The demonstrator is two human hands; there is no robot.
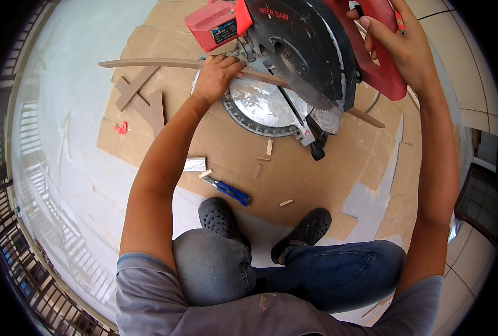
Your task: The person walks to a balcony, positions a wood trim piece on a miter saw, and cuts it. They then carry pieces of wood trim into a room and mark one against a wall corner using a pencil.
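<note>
A miter saw [293,50] with a dark blade guard and red body stands on cardboard ahead of me. A long, thin brown wood strip [148,63] lies across its round metal table [263,106], passes under the blade and comes out on the right. My left hand [220,77] is closed over the strip, left of the blade, fingers pressing on it. Raised at the upper right, my right hand [403,53] is wrapped round the saw's red handle [384,73]. A short red stick, perhaps a pencil [400,23], shows by its fingers. The blade's toothed edge [321,102] sits close above the strip.
Brown wood offcuts [139,98] lie crossed on the cardboard [215,148] at left, near a small red piece [120,128]. A blue utility knife [232,192] and small wood scraps [269,147] lie before my feet. A dark-framed object [478,196] stands far right.
</note>
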